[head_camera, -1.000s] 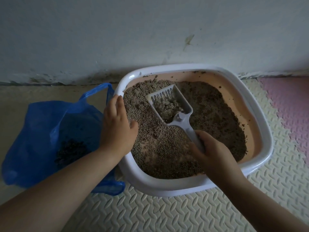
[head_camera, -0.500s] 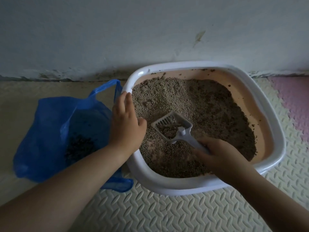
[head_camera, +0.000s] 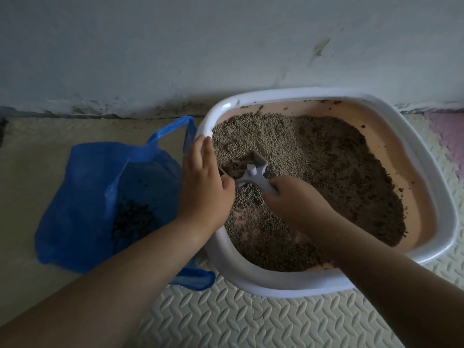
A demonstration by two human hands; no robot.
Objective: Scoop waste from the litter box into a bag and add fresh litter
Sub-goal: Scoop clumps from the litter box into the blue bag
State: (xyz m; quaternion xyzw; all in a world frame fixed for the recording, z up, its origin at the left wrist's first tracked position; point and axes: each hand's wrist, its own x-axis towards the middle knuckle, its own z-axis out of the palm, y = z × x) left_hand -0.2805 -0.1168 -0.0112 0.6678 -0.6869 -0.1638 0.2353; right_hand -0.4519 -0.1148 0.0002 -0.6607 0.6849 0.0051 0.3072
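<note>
Foam mat (head_camera: 226, 322); white litter box (head_camera: 288, 92); right grip (head_camera: 293, 199) grasps scoop (head_camera: 253, 172), left grip (head_camera: 203, 187) seemingly flat.

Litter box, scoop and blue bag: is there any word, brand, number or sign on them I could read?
None. The litter box, the scoop, the blue bag, the wall and the floor mat show no word, label, number or sign; the marks on the wall are stains, not writing.
</note>
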